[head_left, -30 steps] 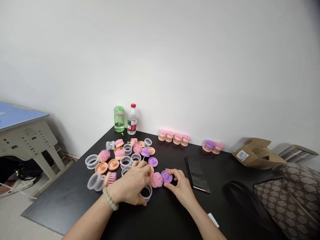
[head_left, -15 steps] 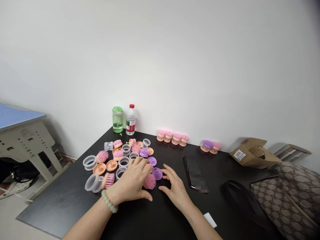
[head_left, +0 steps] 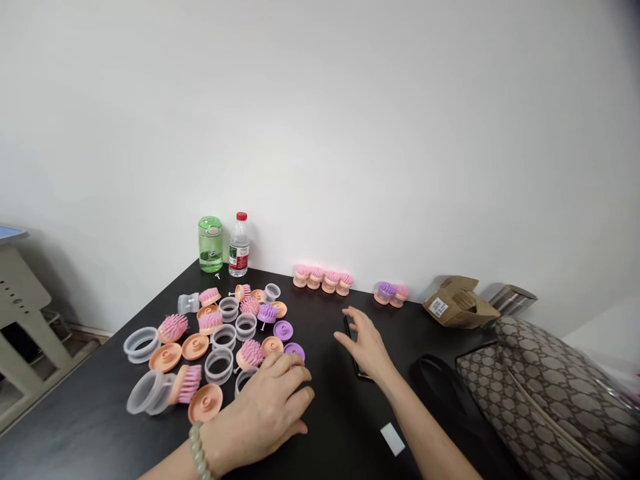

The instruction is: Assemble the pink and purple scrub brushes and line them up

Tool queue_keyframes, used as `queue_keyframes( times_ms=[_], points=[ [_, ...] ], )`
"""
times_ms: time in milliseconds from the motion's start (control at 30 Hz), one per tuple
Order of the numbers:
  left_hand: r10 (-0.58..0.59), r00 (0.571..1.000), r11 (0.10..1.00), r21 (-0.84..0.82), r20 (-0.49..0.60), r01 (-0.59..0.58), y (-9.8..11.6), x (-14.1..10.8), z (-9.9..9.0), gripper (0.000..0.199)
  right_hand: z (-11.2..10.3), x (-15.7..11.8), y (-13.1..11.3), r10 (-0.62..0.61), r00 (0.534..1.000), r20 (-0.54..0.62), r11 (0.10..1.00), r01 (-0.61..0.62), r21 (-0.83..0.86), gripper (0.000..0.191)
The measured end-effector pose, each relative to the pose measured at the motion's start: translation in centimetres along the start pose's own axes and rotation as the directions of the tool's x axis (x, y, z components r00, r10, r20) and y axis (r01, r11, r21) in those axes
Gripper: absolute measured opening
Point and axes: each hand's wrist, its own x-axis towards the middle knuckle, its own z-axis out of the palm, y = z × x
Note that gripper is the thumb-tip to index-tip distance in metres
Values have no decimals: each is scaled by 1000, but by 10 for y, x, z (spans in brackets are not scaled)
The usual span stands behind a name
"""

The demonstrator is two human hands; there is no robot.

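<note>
My left hand is low over the black table with fingers loosely bent and thumb apart; nothing shows in it, though its palm side is hidden. It partly covers a clear ring and a purple disc. Beside it lie a pink-bristled brush head and orange discs. My right hand, fingers and thumb apart and nothing in them, is above a dark phone. Further left are more clear rings, pink brush heads and a purple brush head.
Along the wall stand several assembled pink brushes and a purple-topped one. A green bottle and a water bottle are at the back left. On the right are a paper bag, a patterned handbag and a white card.
The view has turned right. My right hand has moved away from the purple disc toward the phone. My left hand has drawn back nearer to me, uncovering more rings and a brush head.
</note>
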Motion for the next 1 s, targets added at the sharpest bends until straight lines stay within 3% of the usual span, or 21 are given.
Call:
queue_keyframes(
  times_ms=[200, 333, 467, 733, 900, 1000],
  points=[
    [10, 998, 999, 42, -57, -8, 3, 2, -2, 19, -20, 78, 39, 123, 992, 3, 971, -119, -207, 44],
    [26, 992, 996, 85, -124, -16, 0, 2, 4, 12, -6, 122, 51, 135, 991, 0, 943, -128, -307, 38],
    [60, 984, 989, 146, -168, -35, -3, 4, 8, 11, 12, 144, 54, 116, 993, 7, 919, -104, -380, 35],
    [114, 963, 974, 217, -244, -60, -4, 5, 8, 7, 11, 134, 52, 161, 986, -30, 895, -159, -418, 32],
    [64, 985, 990, 134, -162, -42, -2, 2, 5, 5, -10, 116, 37, 203, 978, -52, 940, -209, -271, 29],
    [19, 986, 997, 71, -163, -8, -2, 0, 2, 14, -20, 96, 15, 213, 972, -94, 968, -224, -118, 42]
  ],
)
